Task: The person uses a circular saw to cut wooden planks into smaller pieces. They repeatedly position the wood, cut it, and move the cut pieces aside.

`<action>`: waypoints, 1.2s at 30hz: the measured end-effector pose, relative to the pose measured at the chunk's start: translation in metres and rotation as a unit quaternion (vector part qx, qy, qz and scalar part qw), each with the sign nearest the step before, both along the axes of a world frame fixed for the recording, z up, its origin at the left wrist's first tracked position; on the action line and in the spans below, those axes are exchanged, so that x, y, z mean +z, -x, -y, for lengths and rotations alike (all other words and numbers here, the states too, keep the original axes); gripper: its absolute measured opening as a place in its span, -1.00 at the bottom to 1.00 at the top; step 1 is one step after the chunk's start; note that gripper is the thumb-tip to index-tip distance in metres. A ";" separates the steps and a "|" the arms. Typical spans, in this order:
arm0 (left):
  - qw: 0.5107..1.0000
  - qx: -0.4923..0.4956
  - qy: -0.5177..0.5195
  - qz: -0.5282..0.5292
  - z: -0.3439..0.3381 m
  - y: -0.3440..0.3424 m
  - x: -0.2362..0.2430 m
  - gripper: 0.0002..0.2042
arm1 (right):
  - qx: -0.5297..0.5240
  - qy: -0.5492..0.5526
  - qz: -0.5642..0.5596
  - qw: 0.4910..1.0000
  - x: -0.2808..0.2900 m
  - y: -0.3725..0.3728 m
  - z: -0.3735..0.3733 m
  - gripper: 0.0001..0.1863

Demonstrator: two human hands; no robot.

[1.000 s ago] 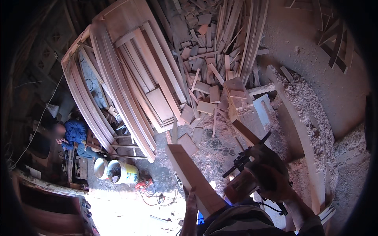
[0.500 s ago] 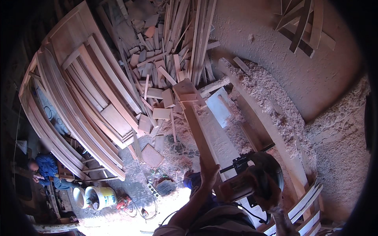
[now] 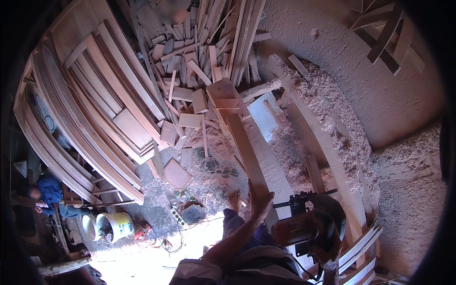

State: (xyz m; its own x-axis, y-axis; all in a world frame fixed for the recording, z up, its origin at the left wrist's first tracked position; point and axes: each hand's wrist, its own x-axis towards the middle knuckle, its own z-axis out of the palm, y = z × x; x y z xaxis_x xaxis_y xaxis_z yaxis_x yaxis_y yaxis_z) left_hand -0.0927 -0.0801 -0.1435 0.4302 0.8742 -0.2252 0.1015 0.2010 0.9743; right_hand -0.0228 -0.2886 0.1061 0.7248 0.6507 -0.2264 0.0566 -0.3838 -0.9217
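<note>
While the left hand (image 3: 260, 203) was wrapped around the near part of a long wooden plank (image 3: 245, 154), the right hand (image 3: 328, 251) was clenched on the rear handle of a power tool (image 3: 297, 229). From the left hand the plank ran away from the person, its long axis slanting slightly to the left, with its far end near a short wood block (image 3: 226, 103). The power tool sat just to the right of the plank's near part, so the left hand was on the wood itself and the right hand was farther off, behind the tool's body. Whether the tool touched the plank could not be told from this view. Along the plank's right side lay a wide pale board (image 3: 275, 166); beyond it, shavings (image 3: 335, 118) were heaped against a curved board (image 3: 339, 173). Well apart, on the left, were curved beams (image 3: 90, 142).
</note>
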 end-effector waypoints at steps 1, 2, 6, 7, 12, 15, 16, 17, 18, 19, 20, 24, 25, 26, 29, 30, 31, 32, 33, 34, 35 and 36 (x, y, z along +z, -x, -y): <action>1.000 0.016 -0.005 -0.013 0.009 -0.005 -0.012 0.10 | 0.001 -0.016 -0.013 1.000 0.001 -0.001 0.001 -0.13; 0.999 0.038 -0.011 -0.026 0.016 -0.008 -0.028 0.10 | 0.010 -0.032 -0.028 0.999 0.001 -0.003 0.004 -0.13; 0.991 0.064 -0.064 -0.102 0.050 -0.021 -0.037 0.07 | 0.018 -0.029 -0.007 0.999 0.000 -0.009 0.033 -0.13; 0.987 0.067 -0.080 -0.122 0.056 -0.024 -0.034 0.05 | 0.017 -0.016 -0.008 1.000 -0.003 -0.011 0.044 -0.13; 0.981 0.079 -0.080 -0.157 0.070 -0.040 -0.031 0.08 | 0.006 -0.033 -0.061 0.998 -0.003 -0.015 0.073 -0.11; 0.979 0.099 -0.089 -0.153 0.053 -0.047 -0.034 0.09 | 0.034 -0.085 -0.060 0.994 0.006 -0.015 0.067 -0.13; 0.979 0.099 -0.082 -0.155 0.039 -0.052 -0.034 0.09 | 0.040 -0.106 -0.056 0.992 0.008 -0.016 0.066 -0.14; 0.981 0.083 -0.085 -0.153 0.027 -0.067 -0.035 0.10 | 0.030 -0.071 -0.039 0.996 0.008 -0.016 0.073 -0.14; 0.980 0.079 -0.088 -0.159 0.014 -0.072 -0.039 0.10 | 0.032 -0.036 -0.030 0.998 0.005 -0.017 0.080 -0.15; 0.986 0.074 -0.084 -0.122 0.011 -0.073 -0.046 0.12 | 0.034 0.000 -0.023 0.999 0.003 -0.019 0.087 -0.16; 0.989 0.071 -0.091 -0.097 0.013 -0.071 -0.050 0.12 | 0.039 0.011 -0.004 0.999 0.004 -0.017 0.086 -0.18; 0.991 0.066 -0.115 0.028 -0.006 -0.050 -0.075 0.02 | 0.073 -0.043 -0.018 0.996 -0.012 -0.011 0.095 -0.16; 0.992 0.071 -0.103 0.010 0.001 -0.047 -0.071 -0.10 | 0.082 -0.044 0.021 0.995 -0.023 -0.013 0.100 -0.16; 0.993 0.078 -0.092 -0.008 0.008 -0.039 -0.067 -0.21 | 0.094 -0.045 0.060 0.993 -0.029 -0.014 0.105 -0.15; 0.968 -0.024 -0.003 -0.250 0.045 0.021 -0.013 -0.38 | 0.123 -0.050 0.136 0.982 -0.030 -0.012 0.110 -0.15; 0.982 -0.003 0.020 -0.185 0.058 0.049 -0.037 -0.38 | 0.129 -0.048 0.109 0.984 -0.028 -0.010 0.107 -0.14; 0.992 0.021 0.041 -0.120 0.071 0.078 -0.082 -0.37 | 0.146 -0.051 0.095 0.983 -0.031 -0.010 0.105 -0.15; 0.994 0.015 0.069 -0.084 0.078 0.084 -0.084 -0.37 | 0.151 -0.045 0.086 0.984 -0.039 -0.010 0.108 -0.15; 0.994 0.011 0.097 -0.050 0.085 0.091 -0.084 -0.37 | 0.158 -0.040 0.077 0.984 -0.046 -0.010 0.110 -0.15; 0.990 -0.022 0.132 -0.045 0.089 0.083 -0.032 -0.38 | 0.137 -0.040 0.048 0.989 -0.055 -0.008 0.116 -0.15; 0.985 -0.045 0.163 -0.042 0.087 0.082 0.008 -0.39 | 0.125 -0.044 0.017 0.991 -0.066 -0.004 0.117 -0.15; 0.988 -0.071 0.131 -0.037 0.083 0.085 0.019 -0.45 | 0.119 -0.054 -0.025 0.991 -0.074 -0.001 0.118 -0.15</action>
